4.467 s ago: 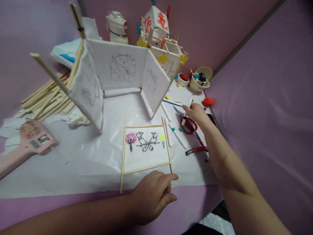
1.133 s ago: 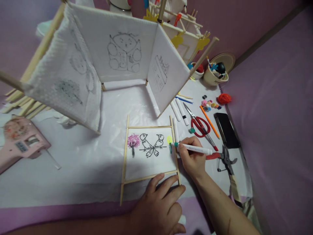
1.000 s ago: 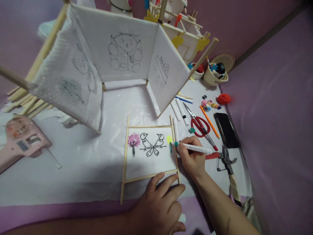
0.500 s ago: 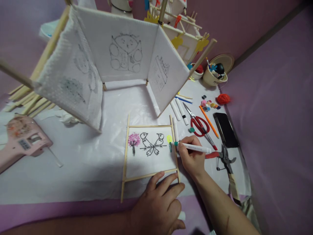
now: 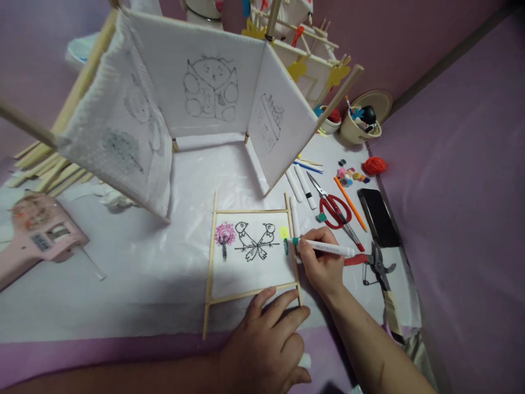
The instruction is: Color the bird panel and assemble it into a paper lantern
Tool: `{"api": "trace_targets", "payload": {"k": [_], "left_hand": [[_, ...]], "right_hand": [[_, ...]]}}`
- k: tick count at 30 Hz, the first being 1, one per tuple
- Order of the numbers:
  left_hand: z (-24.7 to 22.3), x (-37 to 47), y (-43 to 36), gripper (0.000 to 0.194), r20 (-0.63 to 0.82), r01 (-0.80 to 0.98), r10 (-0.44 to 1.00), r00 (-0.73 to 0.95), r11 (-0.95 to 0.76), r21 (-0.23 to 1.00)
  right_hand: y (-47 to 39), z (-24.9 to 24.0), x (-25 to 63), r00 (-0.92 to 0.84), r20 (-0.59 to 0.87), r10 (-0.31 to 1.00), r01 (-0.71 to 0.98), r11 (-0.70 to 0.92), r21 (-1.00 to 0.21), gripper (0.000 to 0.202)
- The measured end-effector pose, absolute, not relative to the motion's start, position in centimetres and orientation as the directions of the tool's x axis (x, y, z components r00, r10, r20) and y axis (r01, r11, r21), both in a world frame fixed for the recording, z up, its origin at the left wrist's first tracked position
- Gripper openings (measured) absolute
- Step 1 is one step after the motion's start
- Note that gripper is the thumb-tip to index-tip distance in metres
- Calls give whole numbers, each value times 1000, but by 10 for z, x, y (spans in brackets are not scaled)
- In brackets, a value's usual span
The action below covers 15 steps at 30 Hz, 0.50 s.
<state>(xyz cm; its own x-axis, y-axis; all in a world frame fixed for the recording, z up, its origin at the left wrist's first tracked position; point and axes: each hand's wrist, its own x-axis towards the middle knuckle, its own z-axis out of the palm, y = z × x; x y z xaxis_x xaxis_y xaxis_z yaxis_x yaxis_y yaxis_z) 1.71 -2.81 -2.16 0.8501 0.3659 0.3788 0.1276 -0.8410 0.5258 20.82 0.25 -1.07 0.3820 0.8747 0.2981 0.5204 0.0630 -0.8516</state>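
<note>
A white panel (image 5: 254, 276) in a frame of thin wooden sticks lies flat on the table. It bears two black-outlined birds, a pink and black tree, and yellow and green marks at its right side. My right hand (image 5: 322, 262) is closed around a white marker (image 5: 328, 248), whose green tip end meets the green mark by the frame's right stick. My left hand (image 5: 273, 334) lies with fingers spread over the lower right edge of the frame, fingertips on the bottom stick.
Behind stands a stick structure with drawn white panels (image 5: 156, 71). A pink glue gun (image 5: 45, 230) lies left. To the right are red scissors (image 5: 334, 210), markers (image 5: 305, 187), pruning shears (image 5: 379, 262), a phone (image 5: 378, 218), red yarn (image 5: 374, 165) and a basket (image 5: 359, 133).
</note>
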Motion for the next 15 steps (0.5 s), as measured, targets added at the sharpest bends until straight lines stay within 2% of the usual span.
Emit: {"api": "trace_targets", "payload": {"k": [15], "left_hand": [[-21, 16, -28, 40, 373, 124, 354, 858, -846, 519]], "right_hand": [[3, -11, 207, 388, 272, 881, 517, 37, -855, 15]]}}
